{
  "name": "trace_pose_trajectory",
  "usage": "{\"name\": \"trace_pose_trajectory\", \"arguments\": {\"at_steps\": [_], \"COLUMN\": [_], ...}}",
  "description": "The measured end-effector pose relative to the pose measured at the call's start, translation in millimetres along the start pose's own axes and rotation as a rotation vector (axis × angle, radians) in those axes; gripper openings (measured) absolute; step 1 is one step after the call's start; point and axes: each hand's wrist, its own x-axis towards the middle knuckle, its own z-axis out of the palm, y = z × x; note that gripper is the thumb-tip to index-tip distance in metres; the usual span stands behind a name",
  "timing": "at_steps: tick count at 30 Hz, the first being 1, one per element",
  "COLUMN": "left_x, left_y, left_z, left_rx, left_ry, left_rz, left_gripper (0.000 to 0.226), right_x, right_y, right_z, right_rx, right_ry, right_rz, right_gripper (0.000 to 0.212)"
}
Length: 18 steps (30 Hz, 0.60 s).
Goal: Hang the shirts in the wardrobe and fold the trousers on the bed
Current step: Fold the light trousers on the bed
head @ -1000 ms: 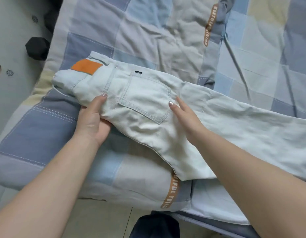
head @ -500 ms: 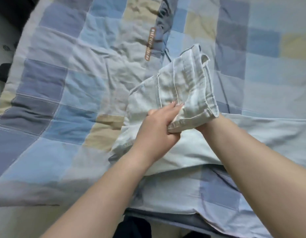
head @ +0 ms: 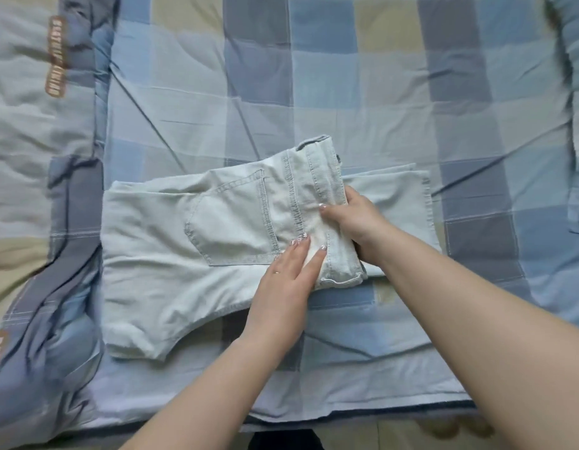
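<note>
The right hand (head: pixel 353 222) is wrapped over the waistband end of the pale trousers (head: pixel 184 241), thumb on top and fingers curled round the folded edge, so that thick band is being gripped, not just touched. The left hand (head: pixel 291 271) is laid flat with fingers straight and slightly spread, pressed on the fabric just beside the back pocket (head: pixel 229 222). The trousers are spread on the checked bed cover (head: pixel 346 92), roughly mid-bed, folded over once so the waistband sits on top of the leg ends, which stick out to the right. Trouble can be expected at the fold itself: the top layer isn't squared with the layer below (the waistband is tilted, with its far corner poking past the edge), so if it's pressed down as is, a crooked bundle would probably be locked in. The denim looks stiff, so the fold could spring back open once the grip is let go. The cover underneath is rumpled too, and creases could get dragged along if the stack is slid.
</note>
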Motion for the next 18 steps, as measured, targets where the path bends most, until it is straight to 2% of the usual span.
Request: {"name": "trace_pose_trajectory", "arguments": {"at_steps": [4, 9, 13, 15, 18], "left_x": [34, 78, 109, 114, 110], "left_y": [45, 111, 144, 149, 132], "left_z": [40, 80, 103, 117, 119], "left_rx": [-0.045, -0.082, -0.093, -0.066, 0.005], "left_ry": [0.003, -0.018, -0.045, -0.17, -0.304], "left_rz": [0.057, 0.143, 0.142, 0.139, 0.152], "left_gripper": [0.08, 0.074, 0.067, 0.067, 0.072], "right_x": [3, 4, 10, 14, 25], "right_y": [13, 19, 19, 29, 48], "right_z": [-79, -174, -226, -235, -232], "right_rx": [0.134, 0.126, 0.115, 0.03, -0.453], "right_ry": [-0.014, 0.035, 0.056, 0.068, 0.189], "right_rz": [-0.003, 0.011, -0.001, 0.036, 0.027], "right_gripper": [0.031, 0.033, 0.032, 0.038, 0.052]}}
